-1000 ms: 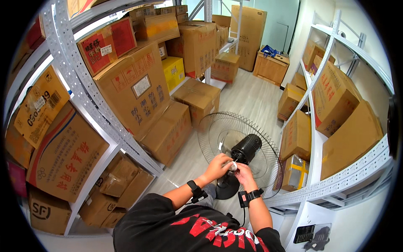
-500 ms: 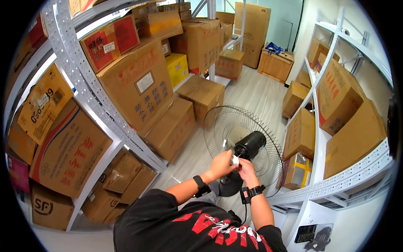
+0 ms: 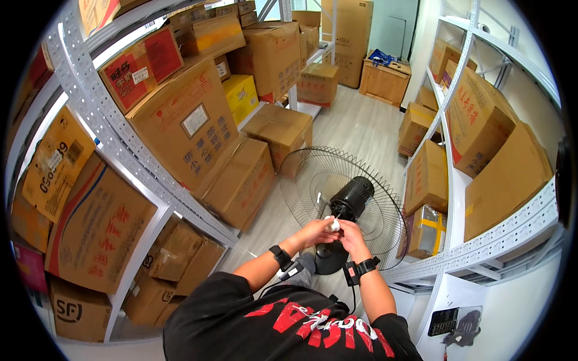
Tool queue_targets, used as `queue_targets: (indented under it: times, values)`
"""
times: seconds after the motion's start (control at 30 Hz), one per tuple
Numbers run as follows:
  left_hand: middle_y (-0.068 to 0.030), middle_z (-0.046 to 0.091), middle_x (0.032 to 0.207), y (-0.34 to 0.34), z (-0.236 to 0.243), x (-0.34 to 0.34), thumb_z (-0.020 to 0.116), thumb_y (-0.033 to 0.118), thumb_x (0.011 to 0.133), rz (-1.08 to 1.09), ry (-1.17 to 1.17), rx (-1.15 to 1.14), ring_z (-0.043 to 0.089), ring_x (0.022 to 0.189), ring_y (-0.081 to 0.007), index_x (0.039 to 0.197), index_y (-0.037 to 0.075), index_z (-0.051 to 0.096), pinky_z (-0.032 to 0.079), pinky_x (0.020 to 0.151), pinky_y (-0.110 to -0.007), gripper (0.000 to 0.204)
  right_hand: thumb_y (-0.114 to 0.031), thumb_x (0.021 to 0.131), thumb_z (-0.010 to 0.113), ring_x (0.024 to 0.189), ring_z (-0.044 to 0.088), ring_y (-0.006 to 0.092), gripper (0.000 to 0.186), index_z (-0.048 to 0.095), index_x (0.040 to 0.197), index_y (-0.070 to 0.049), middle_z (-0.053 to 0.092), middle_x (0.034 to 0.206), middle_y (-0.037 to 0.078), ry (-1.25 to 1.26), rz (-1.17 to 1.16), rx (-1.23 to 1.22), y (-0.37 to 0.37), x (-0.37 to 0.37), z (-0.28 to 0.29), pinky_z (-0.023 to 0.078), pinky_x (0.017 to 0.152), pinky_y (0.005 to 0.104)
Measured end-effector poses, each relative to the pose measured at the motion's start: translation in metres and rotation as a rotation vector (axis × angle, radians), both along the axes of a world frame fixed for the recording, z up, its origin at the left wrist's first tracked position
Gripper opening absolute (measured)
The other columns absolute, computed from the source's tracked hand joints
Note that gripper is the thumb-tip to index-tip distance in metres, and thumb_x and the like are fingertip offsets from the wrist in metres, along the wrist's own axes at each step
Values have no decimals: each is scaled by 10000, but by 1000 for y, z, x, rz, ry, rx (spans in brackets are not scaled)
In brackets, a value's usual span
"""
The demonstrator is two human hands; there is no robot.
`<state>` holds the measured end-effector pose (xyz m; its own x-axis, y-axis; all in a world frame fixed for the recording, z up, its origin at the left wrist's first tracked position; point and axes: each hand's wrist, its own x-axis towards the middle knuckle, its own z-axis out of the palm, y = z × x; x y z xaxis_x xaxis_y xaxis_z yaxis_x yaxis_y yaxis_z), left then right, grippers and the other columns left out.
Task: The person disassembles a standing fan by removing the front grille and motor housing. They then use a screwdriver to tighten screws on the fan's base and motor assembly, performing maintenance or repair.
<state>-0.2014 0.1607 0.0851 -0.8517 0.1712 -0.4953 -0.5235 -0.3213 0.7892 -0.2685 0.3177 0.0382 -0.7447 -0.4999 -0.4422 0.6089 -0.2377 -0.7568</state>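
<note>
Blue bundle (image 3: 382,58) atop cabinet (image 3: 384,84); yellow box (image 3: 240,99) shelved.

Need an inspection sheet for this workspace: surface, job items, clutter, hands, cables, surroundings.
Surface: pale grey wood-look floor, under the fan.
Job items: black fan with round wire guard; small white object before its motor, details too small to tell.
Clutter: brown cardboard boxes on both sides; crumpled blue item on a light-brown wooden cabinet.
Hands: left hand pinches the white object; right hand meets it, grip unclear.
Cables: thin black cable below the right wrist; fan cord, nothing seen.
Surroundings: light grey perforated metal racks left and right.
</note>
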Motion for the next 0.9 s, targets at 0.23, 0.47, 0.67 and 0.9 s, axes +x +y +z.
queue_targets:
  times: [0.23,0.47,0.67,0.9]
  values:
    - [-120,571,825,11,9,6,795,282,707,245,999,-1324,567,776,-358,1019,56,592,486,668,-421,435,-168,898,652,706,602,120,140,698,971,-57,670,826,5,3,-42,-22,-3,-6,-12,453,627,247]
    - [-50,634,860,-6,-39,-1,666,264,921,407,541,-617,589,717,-115,1000,20,590,490,658,-277,267,-169,902,650,784,607,131,140,697,989,-71,686,892,15,-6,-42,10,-4,2,-8,451,689,278]
    - [-95,684,864,3,-1,-4,591,523,915,45,-127,275,659,697,-201,1002,-6,596,545,637,-325,536,-174,908,640,736,620,127,170,692,976,-27,693,863,34,-24,-38,-33,0,-3,-7,478,678,255]
    - [-151,657,810,11,23,2,775,360,779,19,709,-1389,654,746,-268,922,-13,625,501,650,-364,427,-199,894,667,615,549,85,147,708,928,-61,668,781,-7,17,-48,17,1,-5,-2,402,568,224]
